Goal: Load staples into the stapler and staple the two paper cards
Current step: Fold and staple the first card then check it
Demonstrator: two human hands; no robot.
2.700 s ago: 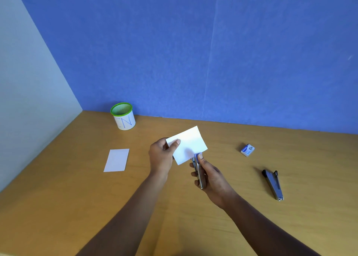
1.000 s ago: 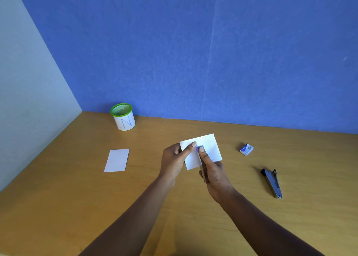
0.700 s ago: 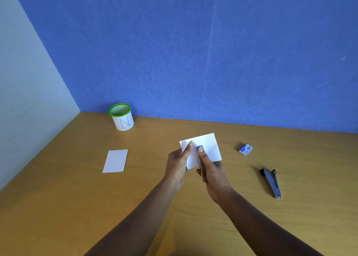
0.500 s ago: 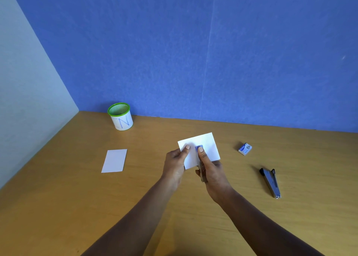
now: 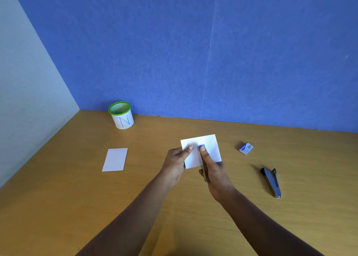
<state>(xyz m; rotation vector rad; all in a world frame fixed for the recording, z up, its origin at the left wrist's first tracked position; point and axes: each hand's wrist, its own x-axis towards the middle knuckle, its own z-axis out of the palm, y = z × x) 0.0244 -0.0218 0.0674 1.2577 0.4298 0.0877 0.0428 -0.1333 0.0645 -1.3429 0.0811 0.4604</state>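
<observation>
Right of the green-rimmed white cup [image 5: 123,118], the left hand [image 5: 174,159] pinches a white paper card [image 5: 212,147]; the right hand [image 5: 215,169] grips a blue-tipped metal stapler [image 5: 205,173] on it.

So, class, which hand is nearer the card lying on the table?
Left. The left hand, pinching the held card, is right of the flat card; the right hand, gripping the stapler, lies farther right.

Left hand [image 5: 175,160] pinches card [image 5: 210,148] above tabletop [image 5: 58,207]; right hand [image 5: 214,170] grips stapler [image 5: 204,171] closed over it. Second card [image 5: 115,159] left, cup [image 5: 122,115] behind. Staple box [image 5: 246,148], another stapler [image 5: 271,182] right.
</observation>
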